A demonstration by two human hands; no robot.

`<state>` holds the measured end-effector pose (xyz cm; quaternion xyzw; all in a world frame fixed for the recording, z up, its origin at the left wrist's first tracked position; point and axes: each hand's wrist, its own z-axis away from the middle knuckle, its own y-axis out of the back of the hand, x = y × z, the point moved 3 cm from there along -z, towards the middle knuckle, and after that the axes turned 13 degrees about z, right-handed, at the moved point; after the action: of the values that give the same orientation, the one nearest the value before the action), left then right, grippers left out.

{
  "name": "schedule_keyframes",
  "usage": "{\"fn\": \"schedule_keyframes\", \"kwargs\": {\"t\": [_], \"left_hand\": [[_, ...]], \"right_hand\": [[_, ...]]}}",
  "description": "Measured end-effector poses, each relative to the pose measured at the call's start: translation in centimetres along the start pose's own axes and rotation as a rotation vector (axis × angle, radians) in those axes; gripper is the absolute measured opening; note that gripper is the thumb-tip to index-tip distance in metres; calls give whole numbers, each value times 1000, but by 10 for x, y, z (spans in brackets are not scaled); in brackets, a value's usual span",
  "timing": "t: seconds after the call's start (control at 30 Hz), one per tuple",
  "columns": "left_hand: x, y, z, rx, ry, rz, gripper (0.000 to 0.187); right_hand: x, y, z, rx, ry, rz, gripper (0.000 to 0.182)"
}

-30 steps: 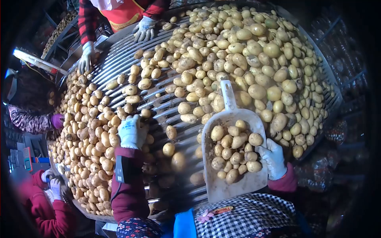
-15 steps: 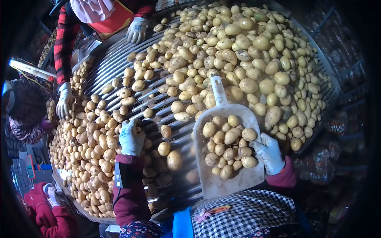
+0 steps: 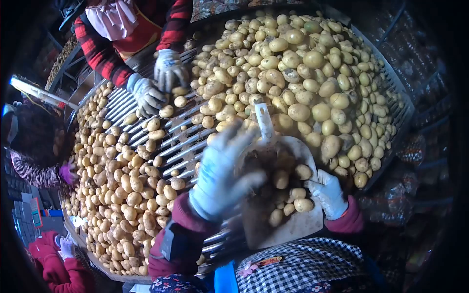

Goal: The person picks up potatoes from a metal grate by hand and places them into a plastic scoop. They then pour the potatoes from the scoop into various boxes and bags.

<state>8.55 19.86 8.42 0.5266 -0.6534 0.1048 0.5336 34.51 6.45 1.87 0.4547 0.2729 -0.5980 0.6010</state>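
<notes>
My left hand (image 3: 222, 171), in a white and pale blue work glove, hangs over the left side of a white plastic scoop (image 3: 303, 225). Its fingers are spread and smeared by motion, with nothing visible in them. The gloved right hand (image 3: 328, 195) grips the scoop's right rim, thumb over the edge. The scoop's handle (image 3: 264, 121) points away from me toward the potato heap. Several potatoes (image 3: 303, 205) lie in the scoop; a dark shadow and my left hand hide part of its inside.
A large heap of potatoes (image 3: 312, 93) covers the far right of the slatted metal table (image 3: 181, 151); another spread of potatoes (image 3: 127, 195) lies left. Across from me, a co-worker's gloved hands (image 3: 159, 85) work over the slats. Other people stand at the left edge.
My left hand has swung right from the slats to over the scoop, its fingers opening. Fewer potatoes show in the scoop. The co-worker's two hands have come together over the slats.
</notes>
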Motion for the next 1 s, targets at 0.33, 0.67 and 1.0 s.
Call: {"fn": "schedule_keyframes", "kwargs": {"t": [0.33,0.67,1.0], "left_hand": [[-210,14,-29,169,407,-509,74],[-171,81,61,170,524,-746,34],[8,-17,-1,-81,-33,13,78]], "right_hand": [[25,20,4,16,9,91,22],[2,9,7,35,-29,-25,11],[14,16,4,0,-8,34,18]]}}
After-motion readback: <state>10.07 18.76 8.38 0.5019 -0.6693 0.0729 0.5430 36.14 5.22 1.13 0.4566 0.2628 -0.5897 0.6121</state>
